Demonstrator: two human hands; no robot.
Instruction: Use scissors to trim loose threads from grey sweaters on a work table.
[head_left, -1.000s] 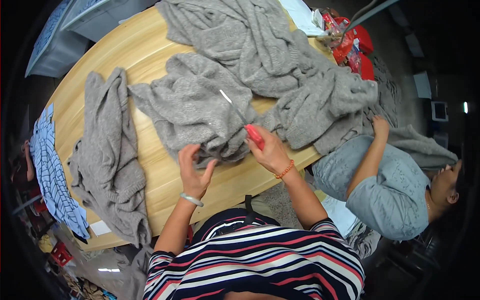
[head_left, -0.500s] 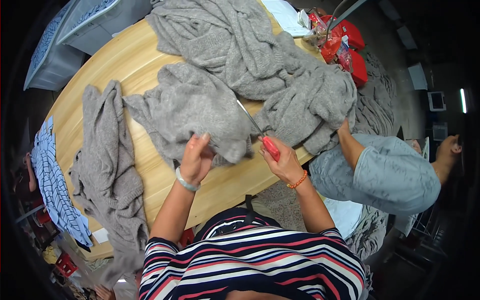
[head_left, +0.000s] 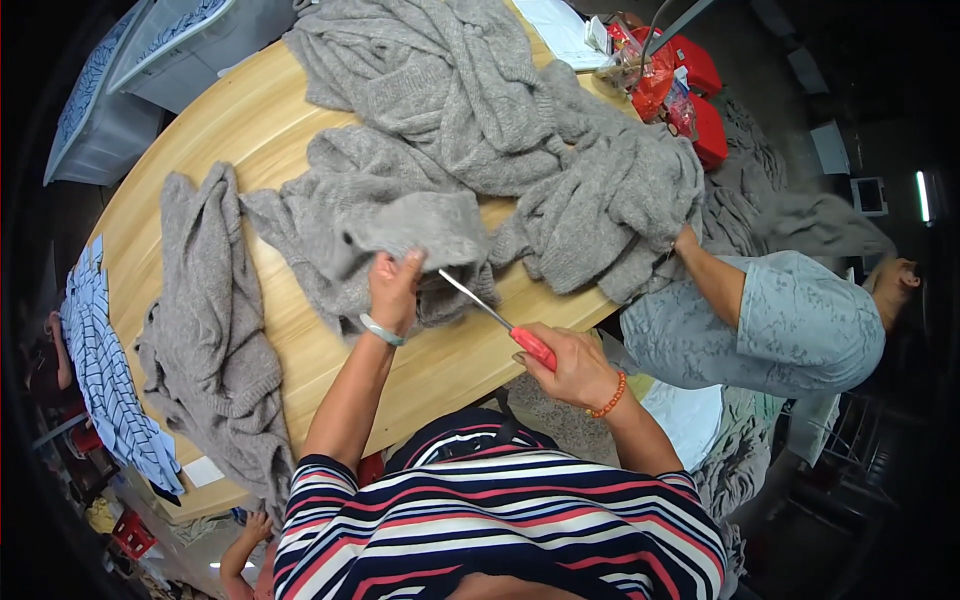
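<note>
A grey knitted garment (head_left: 335, 205) lies bunched on the table in front of me, its near part lifted and blurred by motion. My left hand (head_left: 396, 292) pinches the near edge of that raised part. In my right hand (head_left: 575, 365) is a red-handled tool (head_left: 535, 346) with a slim metal shaft. The shaft slants up and left, and its tip comes close to the garment's edge beside my left fingers. Whether the tip touches the knit I cannot tell. A small dark spot shows on the garment above my left hand.
More grey knits lie on the wooden table (head_left: 330, 370): a large heap (head_left: 430, 90) behind and a long piece (head_left: 210, 300) at left. On the right, another person's hand (head_left: 688, 240) holds a grey knit (head_left: 610, 210). Plastic bins (head_left: 190, 60) stand far left; red containers (head_left: 690, 65) sit far right.
My right hand has drawn the tool back toward me, its tip leaving the garment's middle. My left hand has risen slightly as the near part folds up. A blurred grey cloth appears at far right.
</note>
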